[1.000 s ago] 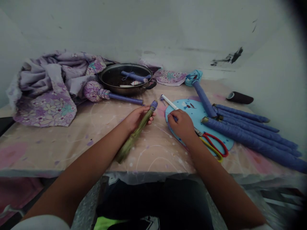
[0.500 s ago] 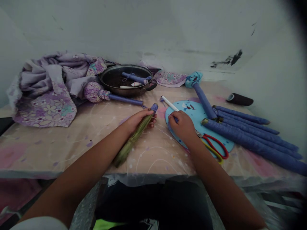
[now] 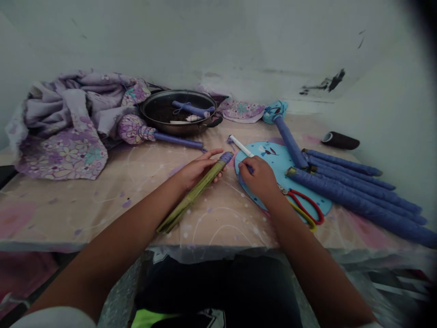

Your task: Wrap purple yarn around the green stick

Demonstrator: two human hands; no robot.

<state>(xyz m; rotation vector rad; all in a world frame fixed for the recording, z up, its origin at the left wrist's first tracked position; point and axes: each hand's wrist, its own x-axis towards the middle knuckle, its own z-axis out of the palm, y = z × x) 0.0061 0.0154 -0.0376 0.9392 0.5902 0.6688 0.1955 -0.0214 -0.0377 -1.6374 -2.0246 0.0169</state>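
A bundle of green stalks, wrapped at its upper end with purple-blue thread, slants across my left hand. That hand holds the bundle from below, its thumb raised off the stalks and other fingertips showing on the far side. My right hand is closed above the blue patterned fabric piece. A slim white stick runs out from it, with a bit of blue thread at the stick's tip and more blue under the fingers. Scissors with red and yellow handles lie beside the right wrist.
Blue-wrapped sticks lie at right, near a dark thread spool. A blue-headed mallet-like piece and a floral-headed one rest on the table. Behind are a black pan and crumpled floral cloth.
My left thumb has lifted off the bundle. The bundle's wrapped end has shifted right, closer to my right hand, and lies at a lower slant. The right hand has hardly moved.
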